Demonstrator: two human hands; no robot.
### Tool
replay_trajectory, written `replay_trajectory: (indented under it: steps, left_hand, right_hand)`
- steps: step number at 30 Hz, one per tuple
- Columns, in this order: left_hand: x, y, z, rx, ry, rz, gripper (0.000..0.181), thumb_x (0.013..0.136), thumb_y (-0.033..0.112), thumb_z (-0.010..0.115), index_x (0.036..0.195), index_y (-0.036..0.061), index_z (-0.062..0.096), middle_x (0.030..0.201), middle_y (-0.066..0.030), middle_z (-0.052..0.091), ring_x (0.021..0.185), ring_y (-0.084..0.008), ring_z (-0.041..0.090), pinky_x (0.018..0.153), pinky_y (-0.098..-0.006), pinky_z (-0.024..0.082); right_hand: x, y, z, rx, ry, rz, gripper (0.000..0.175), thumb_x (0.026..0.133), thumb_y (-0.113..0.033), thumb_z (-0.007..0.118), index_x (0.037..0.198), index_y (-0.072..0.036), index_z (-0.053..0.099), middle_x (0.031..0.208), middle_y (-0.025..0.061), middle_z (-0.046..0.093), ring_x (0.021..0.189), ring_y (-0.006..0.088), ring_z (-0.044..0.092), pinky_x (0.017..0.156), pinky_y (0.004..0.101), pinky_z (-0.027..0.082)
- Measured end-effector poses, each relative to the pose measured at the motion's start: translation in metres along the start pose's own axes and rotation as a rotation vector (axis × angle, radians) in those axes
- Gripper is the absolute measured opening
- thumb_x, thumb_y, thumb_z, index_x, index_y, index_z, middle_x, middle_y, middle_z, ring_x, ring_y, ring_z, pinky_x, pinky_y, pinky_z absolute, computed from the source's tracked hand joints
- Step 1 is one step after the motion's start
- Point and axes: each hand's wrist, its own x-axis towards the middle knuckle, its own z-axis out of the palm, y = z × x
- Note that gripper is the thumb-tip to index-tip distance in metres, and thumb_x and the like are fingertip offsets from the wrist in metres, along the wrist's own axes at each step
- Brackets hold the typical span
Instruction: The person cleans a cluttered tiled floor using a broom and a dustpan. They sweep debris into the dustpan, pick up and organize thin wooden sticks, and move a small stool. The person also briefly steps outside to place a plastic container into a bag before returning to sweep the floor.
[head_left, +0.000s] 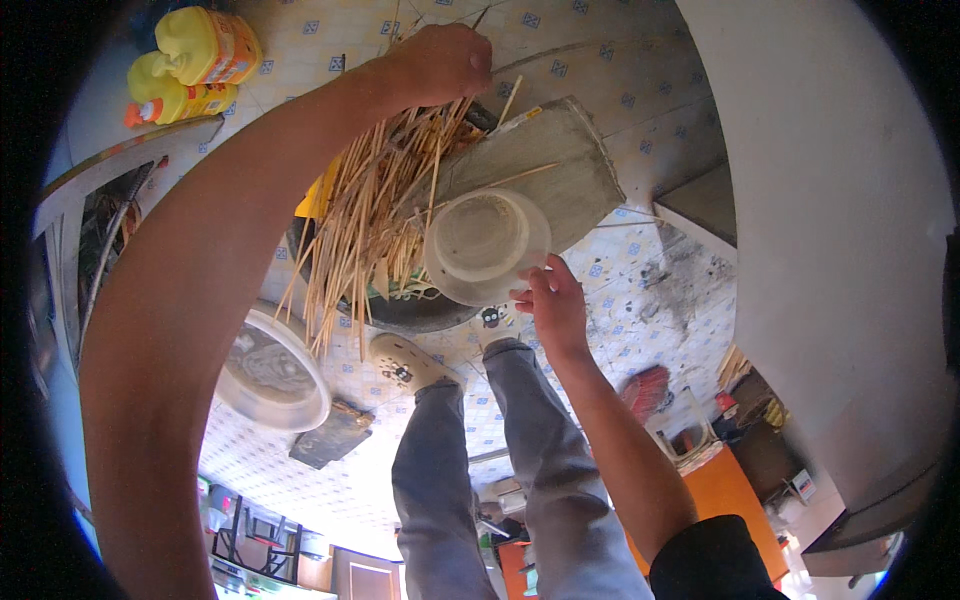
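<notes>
My left hand (450, 66) is curled over the upper end of a heap of thin dry sticks (367, 202); its palm is hidden, and whether it grips any cannot be told. A dark twig pokes out above it. My right hand (556, 304) pinches the rim of a translucent plastic bowl (487, 244), which looks tilted and has small specks on its inside. Under the sticks lies a round dark basin (420, 313) with some green strands. A grey flat board (555, 161) lies beside the heap, partly behind the bowl, with a loose stick across it.
Two yellow plastic jugs (202, 45) stand at upper left. A white tub (274, 375) holding cloudy liquid is left of my feet, near a dark flat slab (330, 435). Black debris (675, 277) litters the tiles at right, near a red brush (646, 391). A pale wall-like surface (832, 225) rises at far right.
</notes>
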Motion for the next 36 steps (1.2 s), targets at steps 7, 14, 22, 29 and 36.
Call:
replay_trajectory:
  steps: [7,14,22,29,36]
  left_hand:
    - [-0.029,0.024,-0.042,-0.628,0.023,-0.232,0.021,0.087,0.023,0.053,0.101,0.0084,0.058,0.080,-0.0064,0.061,0.065,-0.0133,0.059,0.055,-0.0281,0.049]
    - [-0.096,0.011,-0.064,-0.748,0.132,-0.463,0.027,0.090,0.028,0.049,0.110,0.0110,0.055,0.079,-0.0009,0.057,0.065,-0.0082,0.052,0.054,-0.0247,0.046]
    - [-0.166,-0.020,0.042,-0.474,0.212,-0.752,0.021,0.088,0.013,0.048,0.104,0.0020,0.056,0.084,-0.0149,0.058,0.068,-0.0239,0.058,0.062,-0.0345,0.048]
    - [-0.197,-0.032,0.082,-0.030,0.570,-0.710,0.027,0.084,0.014,0.049,0.108,0.0003,0.054,0.096,-0.0193,0.053,0.089,-0.0366,0.051,0.080,-0.0430,0.042]
    - [-0.202,-0.014,0.099,-0.046,0.488,-0.645,0.041,0.088,0.024,0.046,0.121,0.0002,0.046,0.108,-0.0210,0.050,0.098,-0.0381,0.049,0.084,-0.0429,0.042]
  right_hand:
    - [-0.009,0.005,0.003,0.038,0.013,-0.008,0.032,0.088,-0.012,0.049,0.117,0.000,0.049,0.085,0.0128,0.062,0.060,0.0154,0.063,0.049,0.0240,0.049]
    - [-0.014,0.007,-0.008,-0.020,-0.016,0.059,0.033,0.089,-0.017,0.047,0.120,-0.005,0.048,0.094,0.0104,0.061,0.072,0.0167,0.064,0.061,0.0257,0.052]
    - [-0.012,0.001,0.002,0.076,-0.001,0.073,0.035,0.089,-0.013,0.048,0.122,0.000,0.044,0.090,0.0112,0.062,0.066,0.0169,0.064,0.055,0.0251,0.052]
    - [-0.005,-0.001,0.003,-0.003,-0.020,0.023,0.035,0.090,-0.012,0.047,0.123,0.000,0.043,0.093,0.0117,0.061,0.066,0.0166,0.063,0.056,0.0249,0.052]
    - [0.003,0.016,0.039,0.010,-0.093,-0.024,0.029,0.089,-0.010,0.050,0.117,-0.003,0.051,0.091,0.0091,0.061,0.060,0.0113,0.058,0.053,0.0237,0.050]
